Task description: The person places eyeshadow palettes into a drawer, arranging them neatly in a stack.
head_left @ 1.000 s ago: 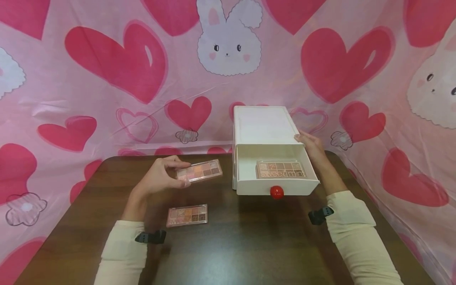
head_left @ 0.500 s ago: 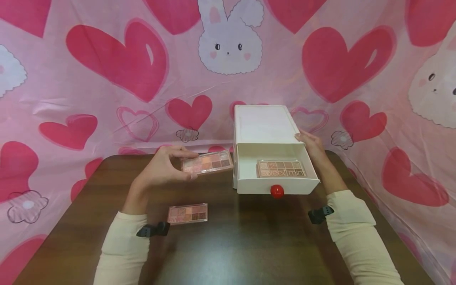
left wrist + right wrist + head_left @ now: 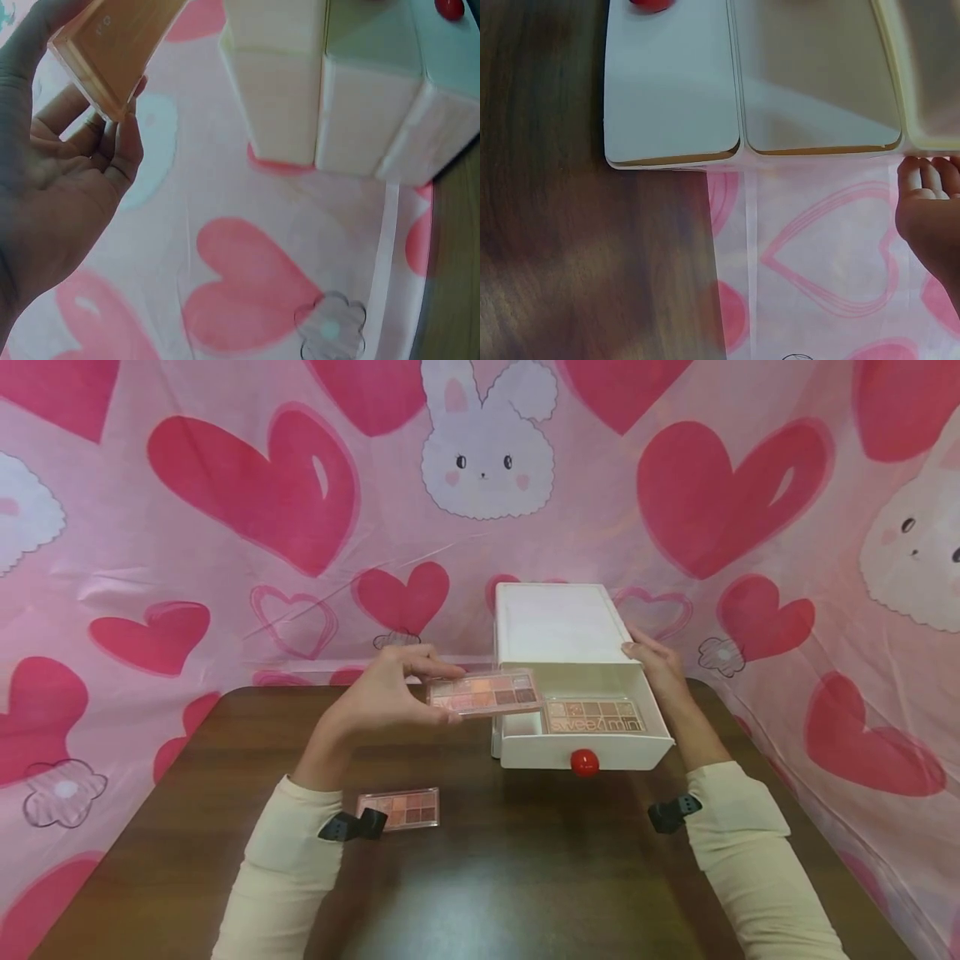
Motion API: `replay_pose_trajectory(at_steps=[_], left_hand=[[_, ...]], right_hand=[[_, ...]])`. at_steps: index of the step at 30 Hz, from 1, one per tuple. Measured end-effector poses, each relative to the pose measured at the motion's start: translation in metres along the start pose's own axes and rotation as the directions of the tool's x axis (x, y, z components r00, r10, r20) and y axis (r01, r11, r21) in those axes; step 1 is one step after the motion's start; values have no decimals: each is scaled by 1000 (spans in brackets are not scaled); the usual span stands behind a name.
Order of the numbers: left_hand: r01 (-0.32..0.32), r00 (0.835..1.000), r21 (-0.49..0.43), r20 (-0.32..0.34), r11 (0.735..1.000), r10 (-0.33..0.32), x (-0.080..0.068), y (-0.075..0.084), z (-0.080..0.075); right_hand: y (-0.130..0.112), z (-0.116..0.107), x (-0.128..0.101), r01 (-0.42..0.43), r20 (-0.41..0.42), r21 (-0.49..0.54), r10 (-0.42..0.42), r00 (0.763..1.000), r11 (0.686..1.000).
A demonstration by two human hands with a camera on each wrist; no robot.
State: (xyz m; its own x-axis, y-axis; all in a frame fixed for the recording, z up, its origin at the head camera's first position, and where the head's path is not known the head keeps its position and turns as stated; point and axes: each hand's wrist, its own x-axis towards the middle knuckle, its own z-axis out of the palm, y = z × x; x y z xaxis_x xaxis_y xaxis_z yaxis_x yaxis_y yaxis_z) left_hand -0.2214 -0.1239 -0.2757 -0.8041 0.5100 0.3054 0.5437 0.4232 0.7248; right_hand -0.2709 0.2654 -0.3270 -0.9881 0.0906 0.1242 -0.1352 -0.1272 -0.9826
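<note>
Pink-toned eyeshadow palette [image 3: 484,692]: in the head view, my left hand [image 3: 390,693] is pinching it over the open white drawer [image 3: 585,752]'s left edge; my right hand [image 3: 654,662], fingers straight, is pressing the white box [image 3: 558,622]. Left wrist view: my fingers [image 3: 112,146] are gripping the palette's end. Right wrist view: my fingertips [image 3: 922,176] are touching the box.

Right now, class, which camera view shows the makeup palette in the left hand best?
The head view: the palette shows its full top and colour pans, pinched by the left hand over the open drawer. The left wrist view shows only its underside and one end. The right wrist view misses it.
</note>
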Motion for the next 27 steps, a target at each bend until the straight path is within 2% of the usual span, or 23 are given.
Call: replay_pose_trajectory(at_steps=[5,13,22,27], left_hand=[[-11,1000,-23,27,1000,11,19,9,20],[-20,995,12,93,1000,19,44,18,50],[-96,983,134,167,986,73,64,28,71],[-93,977,142,206,985,62,70,33,81]], right_hand=[[1,-1,0,1,-19,0,-1,1000,1000],[2,0,0,-3,-13,20,4,1000,1000],[0,-3,0,-3,15,43,2,1000,999],[0,-3,0,0,17,36,0,1000,999]])
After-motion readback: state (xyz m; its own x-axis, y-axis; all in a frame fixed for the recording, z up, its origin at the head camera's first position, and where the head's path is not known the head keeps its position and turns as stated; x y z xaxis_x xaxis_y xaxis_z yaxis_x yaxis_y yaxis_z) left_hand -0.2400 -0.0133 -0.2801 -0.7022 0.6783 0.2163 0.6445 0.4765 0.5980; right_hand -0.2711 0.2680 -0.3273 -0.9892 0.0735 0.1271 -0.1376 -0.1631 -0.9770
